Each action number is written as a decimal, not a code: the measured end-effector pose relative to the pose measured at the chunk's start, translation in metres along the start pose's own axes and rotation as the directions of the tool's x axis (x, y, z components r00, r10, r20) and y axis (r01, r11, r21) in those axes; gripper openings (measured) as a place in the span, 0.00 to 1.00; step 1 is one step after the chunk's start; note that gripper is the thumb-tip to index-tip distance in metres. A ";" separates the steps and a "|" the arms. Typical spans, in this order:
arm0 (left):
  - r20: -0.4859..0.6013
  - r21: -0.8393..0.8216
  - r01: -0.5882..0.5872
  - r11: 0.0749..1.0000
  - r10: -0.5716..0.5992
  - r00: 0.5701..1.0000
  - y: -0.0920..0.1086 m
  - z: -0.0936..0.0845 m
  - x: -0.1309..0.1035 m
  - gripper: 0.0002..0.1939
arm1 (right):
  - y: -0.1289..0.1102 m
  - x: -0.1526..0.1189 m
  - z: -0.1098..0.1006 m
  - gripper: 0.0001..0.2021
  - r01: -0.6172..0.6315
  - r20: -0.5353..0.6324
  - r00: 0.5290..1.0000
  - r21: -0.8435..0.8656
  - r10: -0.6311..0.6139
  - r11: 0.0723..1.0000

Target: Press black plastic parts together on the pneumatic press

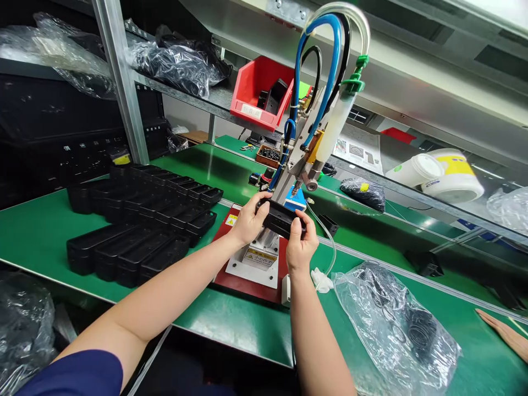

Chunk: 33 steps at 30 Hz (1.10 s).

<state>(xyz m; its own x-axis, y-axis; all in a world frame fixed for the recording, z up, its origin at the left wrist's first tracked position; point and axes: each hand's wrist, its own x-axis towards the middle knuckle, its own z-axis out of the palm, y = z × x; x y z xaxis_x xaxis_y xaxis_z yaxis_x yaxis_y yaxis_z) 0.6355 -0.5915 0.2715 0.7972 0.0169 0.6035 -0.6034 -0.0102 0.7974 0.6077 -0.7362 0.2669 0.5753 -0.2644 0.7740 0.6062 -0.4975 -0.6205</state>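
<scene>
Between my two hands is a black plastic housing (281, 219), long and narrow, held up level with the dispensing nozzle of a bench-top machine. My left hand (251, 218) grips its left end, the thumb on the near face. At the right end my right hand (302, 242) is closed on it, thumb toward me. The nozzle (296, 188) is just above and behind the housing; I cannot tell whether they touch. A syringe barrel (336, 124) with a green cap feeds the machine, whose red base (223, 269) stands on the green bench.
Rows of similar black housings (136, 247) lie on the bench at left. A clear plastic bag (396, 324) with black rings is at right, near another person's hand (503, 333). A red bin (264, 91) and white tubs (449, 176) sit on the shelf above.
</scene>
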 end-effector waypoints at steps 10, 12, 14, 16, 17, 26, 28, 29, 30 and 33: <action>-0.059 0.083 -0.019 0.996 0.024 0.998 -0.005 0.002 0.007 0.17 | 0.002 -0.004 0.006 0.16 0.091 -0.113 0.989 -0.015 -0.092 0.996; -0.069 0.098 -0.014 0.995 0.021 0.997 -0.004 0.003 0.008 0.18 | 0.003 -0.004 0.008 0.18 0.072 -0.134 0.988 -0.021 -0.074 0.997; -0.074 0.091 0.000 0.996 0.007 0.997 -0.004 0.004 0.009 0.18 | 0.004 -0.005 0.010 0.18 0.059 -0.152 0.987 -0.016 -0.060 0.998; -0.073 0.077 0.029 0.997 -0.023 0.997 -0.004 0.004 0.008 0.17 | 0.004 -0.006 0.010 0.18 0.052 -0.153 0.987 0.004 -0.050 0.999; -0.069 0.073 0.047 0.996 -0.042 0.997 -0.004 0.004 0.008 0.17 | 0.004 -0.006 0.010 0.18 0.047 -0.148 0.988 0.014 -0.044 0.999; 0.007 0.076 0.060 0.995 -0.060 0.998 0.002 -0.002 0.009 0.18 | -0.009 0.008 0.000 0.20 -0.135 0.034 0.990 -0.047 0.137 0.990; -0.002 0.073 0.060 0.996 -0.060 0.998 0.003 0.000 0.012 0.18 | -0.012 0.010 0.002 0.20 -0.153 -0.001 0.988 -0.093 0.153 0.984; -0.023 0.076 0.060 0.995 -0.059 0.998 0.004 0.002 0.013 0.19 | -0.012 0.011 0.004 0.21 -0.155 -0.030 0.988 -0.107 0.152 0.982; -0.052 0.083 0.062 0.995 -0.058 0.997 0.004 0.005 0.014 0.20 | -0.012 0.012 0.006 0.21 -0.153 -0.058 0.987 -0.117 0.147 0.981; -0.132 0.123 0.072 0.990 -0.056 0.990 0.006 0.010 0.017 0.19 | -0.012 0.012 0.010 0.20 -0.147 -0.101 0.986 -0.147 0.133 0.978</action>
<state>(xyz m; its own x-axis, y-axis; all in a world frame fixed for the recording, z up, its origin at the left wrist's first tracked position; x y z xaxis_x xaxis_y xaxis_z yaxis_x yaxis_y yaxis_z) 0.6460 -0.6013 0.2865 0.8200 0.1491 0.5526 -0.5374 -0.1316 0.8330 0.6129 -0.7247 0.2827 0.5920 -0.4105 0.6936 0.4277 -0.5694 -0.7020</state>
